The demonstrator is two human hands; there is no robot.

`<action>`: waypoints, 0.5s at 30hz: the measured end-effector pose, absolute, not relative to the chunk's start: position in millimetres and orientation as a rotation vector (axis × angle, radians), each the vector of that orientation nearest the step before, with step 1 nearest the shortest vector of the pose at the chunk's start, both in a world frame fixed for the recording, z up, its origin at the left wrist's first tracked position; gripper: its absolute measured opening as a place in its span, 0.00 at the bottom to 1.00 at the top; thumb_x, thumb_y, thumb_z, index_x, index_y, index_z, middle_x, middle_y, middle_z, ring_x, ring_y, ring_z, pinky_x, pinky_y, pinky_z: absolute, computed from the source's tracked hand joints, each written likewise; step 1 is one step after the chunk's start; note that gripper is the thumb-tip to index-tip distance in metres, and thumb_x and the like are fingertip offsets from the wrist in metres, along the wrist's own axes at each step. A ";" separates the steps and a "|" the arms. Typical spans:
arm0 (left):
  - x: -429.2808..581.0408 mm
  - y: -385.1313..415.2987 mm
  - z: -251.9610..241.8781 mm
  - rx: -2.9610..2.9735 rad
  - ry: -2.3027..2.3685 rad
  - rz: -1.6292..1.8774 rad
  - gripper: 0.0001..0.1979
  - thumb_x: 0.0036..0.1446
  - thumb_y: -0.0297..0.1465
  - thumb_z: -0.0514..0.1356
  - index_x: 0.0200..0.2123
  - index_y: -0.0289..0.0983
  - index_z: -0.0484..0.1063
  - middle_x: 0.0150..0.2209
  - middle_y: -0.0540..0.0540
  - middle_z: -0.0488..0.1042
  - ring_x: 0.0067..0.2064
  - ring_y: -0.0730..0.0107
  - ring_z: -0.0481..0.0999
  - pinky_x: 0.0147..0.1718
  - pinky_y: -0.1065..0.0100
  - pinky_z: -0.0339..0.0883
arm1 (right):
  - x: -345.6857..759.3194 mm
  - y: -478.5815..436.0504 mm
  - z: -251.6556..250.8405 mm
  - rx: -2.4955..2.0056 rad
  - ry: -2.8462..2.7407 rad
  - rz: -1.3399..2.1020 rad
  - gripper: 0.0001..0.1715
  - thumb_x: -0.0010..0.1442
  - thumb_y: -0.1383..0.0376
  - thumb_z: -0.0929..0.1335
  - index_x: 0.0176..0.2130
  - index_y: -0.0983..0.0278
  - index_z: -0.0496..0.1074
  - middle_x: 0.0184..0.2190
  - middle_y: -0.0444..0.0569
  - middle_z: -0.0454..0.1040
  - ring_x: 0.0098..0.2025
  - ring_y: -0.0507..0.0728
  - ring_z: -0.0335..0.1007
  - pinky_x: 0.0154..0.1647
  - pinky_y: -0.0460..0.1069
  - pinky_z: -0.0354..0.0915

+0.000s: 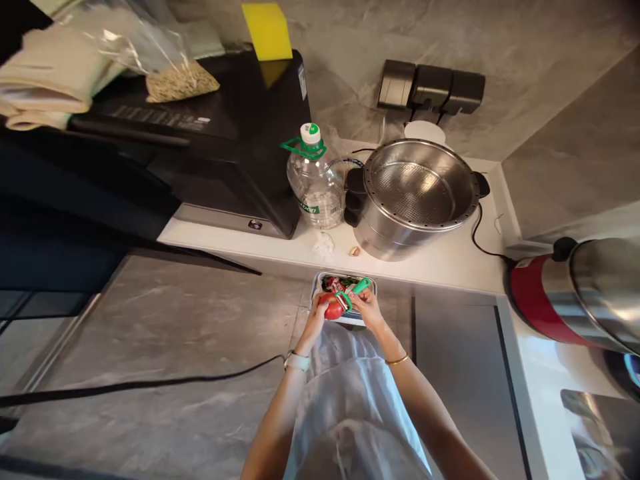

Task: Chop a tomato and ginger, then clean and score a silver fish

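A red tomato [332, 308] is gripped in my left hand [315, 320], low in front of my body. My right hand [368, 308] is closed on a green-handled peeler [361, 286], whose blade end lies against the tomato's right side. Directly below both hands is a bin [317, 283] with a pale rim, holding scraps and dark green leafy bits. My hands and the tomato hide part of its opening.
A steel steamer pot [395, 233] and a clear plastic bottle [320, 187] with a green handle stand on the white counter [440, 267]. Left of them is a black appliance [240, 120]. A red-and-steel pot [540, 300] stands at right. A black cable [200, 380] crosses at left.
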State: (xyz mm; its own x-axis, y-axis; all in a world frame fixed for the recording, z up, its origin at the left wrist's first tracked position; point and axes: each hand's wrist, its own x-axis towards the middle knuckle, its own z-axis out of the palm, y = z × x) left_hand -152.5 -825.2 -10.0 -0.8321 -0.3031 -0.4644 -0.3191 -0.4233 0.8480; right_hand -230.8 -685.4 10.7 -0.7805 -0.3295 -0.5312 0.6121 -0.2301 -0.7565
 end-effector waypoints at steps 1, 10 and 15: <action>-156.4 -831.1 -12.7 -0.892 1.625 2.485 0.18 0.50 0.40 0.57 0.41 0.36 0.69 0.40 0.45 0.74 0.43 0.64 0.74 0.42 0.64 0.67 | -231.3 -687.5 2.8 0.396 1.434 -2.060 0.24 0.39 0.54 0.78 0.28 0.62 0.67 0.24 0.40 0.74 0.27 0.51 0.71 0.29 0.46 0.68; -191.7 -886.6 -27.5 -0.646 1.496 2.327 0.19 0.49 0.36 0.60 0.46 0.39 0.64 0.44 0.47 0.72 0.45 0.66 0.73 0.46 0.63 0.67 | -212.9 -712.7 -30.6 0.863 1.494 -2.347 0.21 0.45 0.52 0.76 0.33 0.61 0.69 0.28 0.41 0.75 0.28 0.51 0.72 0.31 0.47 0.69; -193.0 -904.1 -40.7 -0.490 1.624 2.147 0.23 0.52 0.35 0.60 0.52 0.41 0.62 0.50 0.45 0.69 0.48 0.67 0.72 0.49 0.64 0.64 | -203.5 -743.7 -19.0 0.830 1.678 -2.339 0.19 0.45 0.54 0.76 0.29 0.61 0.68 0.18 0.36 0.67 0.21 0.48 0.64 0.26 0.45 0.65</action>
State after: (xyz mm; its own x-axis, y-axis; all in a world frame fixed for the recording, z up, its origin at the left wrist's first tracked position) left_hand -193.0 -904.1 -40.7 -0.8575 0.1057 -0.5036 -0.5133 -0.2427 0.8231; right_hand -203.5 -743.7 -19.0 -0.8366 0.1952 -0.5119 0.4223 -0.3655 -0.8295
